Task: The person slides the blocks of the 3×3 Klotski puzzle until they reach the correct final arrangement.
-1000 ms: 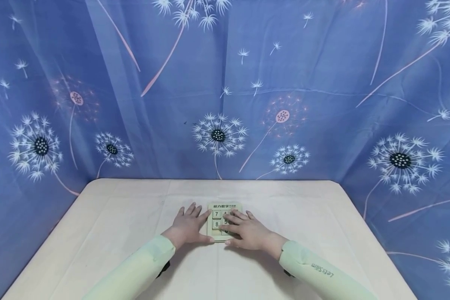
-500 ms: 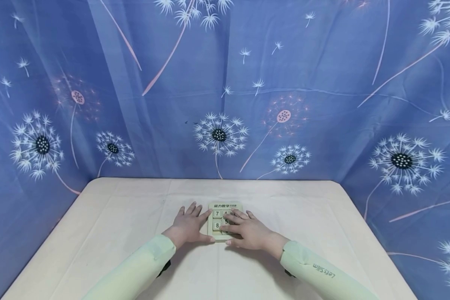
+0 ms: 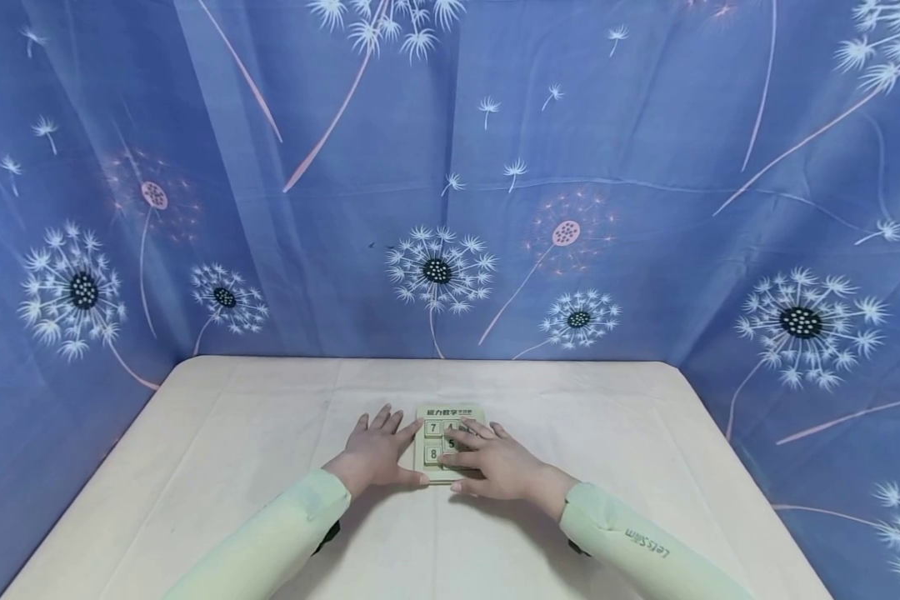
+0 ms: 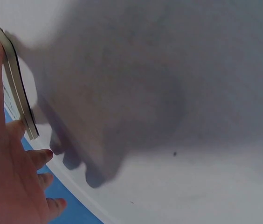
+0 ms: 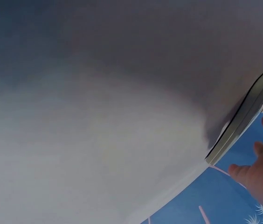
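In the head view a pale green sliding number puzzle [image 3: 439, 474] lies flat on the table, a line of dark lettering along its far edge. Tile 7 [image 3: 432, 428] is at its upper left, tile 8 [image 3: 432, 455] lower in the same column, tile 5 [image 3: 451, 443] beside them. My left hand [image 3: 375, 454], fingers spread, braces the puzzle's left side with thumb and index finger. The left wrist view shows that thumb on the puzzle's side edge [image 4: 17, 81]. My right hand [image 3: 506, 467] reaches over from the right, extended fingers on the tiles, covering the right columns.
A white cloth covers the table [image 3: 232, 467]. Blue curtains [image 3: 330, 250] printed with dandelions stand behind it and on both sides. Pale green sleeves [image 3: 270, 542] cover both forearms.
Tile 8 has slid a little toward me, away from tile 7. The left hand stays at the puzzle's side; the right fingers shift only slightly over the tiles.
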Action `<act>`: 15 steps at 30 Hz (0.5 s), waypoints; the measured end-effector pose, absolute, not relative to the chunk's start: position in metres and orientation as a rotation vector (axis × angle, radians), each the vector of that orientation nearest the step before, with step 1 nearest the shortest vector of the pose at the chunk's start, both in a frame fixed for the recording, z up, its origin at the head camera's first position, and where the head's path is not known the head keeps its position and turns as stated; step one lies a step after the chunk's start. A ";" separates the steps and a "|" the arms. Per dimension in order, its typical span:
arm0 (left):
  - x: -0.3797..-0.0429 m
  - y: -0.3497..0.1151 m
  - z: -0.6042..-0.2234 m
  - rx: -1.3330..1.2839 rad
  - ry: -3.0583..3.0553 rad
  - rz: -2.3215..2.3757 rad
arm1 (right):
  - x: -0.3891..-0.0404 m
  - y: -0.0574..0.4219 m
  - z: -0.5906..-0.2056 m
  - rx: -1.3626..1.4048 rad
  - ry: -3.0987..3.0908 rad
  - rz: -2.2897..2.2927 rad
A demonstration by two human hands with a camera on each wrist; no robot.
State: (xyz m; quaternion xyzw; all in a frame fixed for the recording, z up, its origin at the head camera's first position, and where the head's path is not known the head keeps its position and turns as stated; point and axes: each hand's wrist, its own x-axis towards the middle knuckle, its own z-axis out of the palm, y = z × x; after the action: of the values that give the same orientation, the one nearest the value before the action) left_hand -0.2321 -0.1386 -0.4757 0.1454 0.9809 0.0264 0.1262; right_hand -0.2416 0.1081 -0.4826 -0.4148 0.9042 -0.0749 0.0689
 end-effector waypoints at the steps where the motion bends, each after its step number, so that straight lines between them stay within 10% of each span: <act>1: -0.232 -0.139 -0.476 0.422 2.859 0.079 | -0.241 0.108 -0.483 -1.249 2.722 -0.228; 15: -0.232 -0.139 -0.473 0.415 2.859 0.093 | -0.240 0.110 -0.481 -1.275 2.718 -0.216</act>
State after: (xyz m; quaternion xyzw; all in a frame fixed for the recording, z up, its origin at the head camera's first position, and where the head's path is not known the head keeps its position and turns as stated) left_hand -0.2318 -0.1386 -0.4726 0.1423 0.9814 0.0319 0.1250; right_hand -0.2398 0.1099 -0.4809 -0.4228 0.9010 -0.0718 0.0657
